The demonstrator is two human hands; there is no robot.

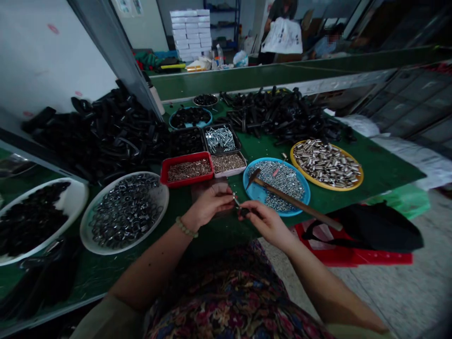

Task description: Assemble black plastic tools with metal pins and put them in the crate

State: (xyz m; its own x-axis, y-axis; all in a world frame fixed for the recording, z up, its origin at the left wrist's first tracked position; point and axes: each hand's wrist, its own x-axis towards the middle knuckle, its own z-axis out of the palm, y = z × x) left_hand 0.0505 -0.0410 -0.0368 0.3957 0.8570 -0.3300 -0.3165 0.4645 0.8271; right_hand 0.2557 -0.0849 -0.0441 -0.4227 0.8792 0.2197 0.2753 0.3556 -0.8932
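Note:
My left hand [210,203], a beaded bracelet on its wrist, is closed in a pinch on a slim silver screw-like piece [236,200]. My right hand [265,220] is closed around a small black part [243,213], mostly covered by the fingers. The two pieces meet or nearly meet between my fingertips, just above the near edge of the green table [215,230]. Beyond my left hand lie a red tray [163,174] of small copper-coloured pins and a pale tray [235,172] of tiny metal bits. A hammer [300,203] rests across a blue bowl [308,200] of small silver nuts, right of my hands.
On the left stand a white basin [84,195] of black parts and another basin [83,230] of metal rings. A yellow tray [360,182] holds metal sleeves. Black handle-like parts [278,113] pile up behind. A black bag [381,230] lies on a red crate [384,259]. A person [282,12] stands far back.

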